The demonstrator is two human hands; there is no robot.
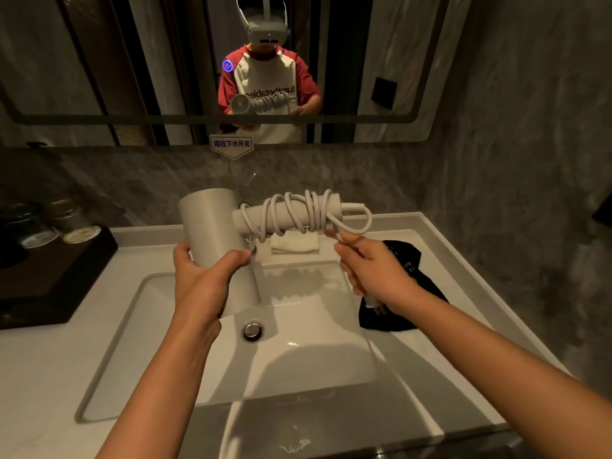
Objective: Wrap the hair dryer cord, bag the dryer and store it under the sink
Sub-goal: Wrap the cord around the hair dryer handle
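Sink [314,369] under dryer [212,220], black bag [400,255] beside

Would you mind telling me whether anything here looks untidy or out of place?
Mainly the cord: its coils around the hair dryer handle cross loosely and unevenly, and a loop juts past the handle's end above the right hand. The black bag lies crumpled beside the sink.

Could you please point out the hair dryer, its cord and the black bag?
hair dryer [208,220], head view, barrel
cord [313,210], head view, coils round handle
black bag [402,251], head view, upper part
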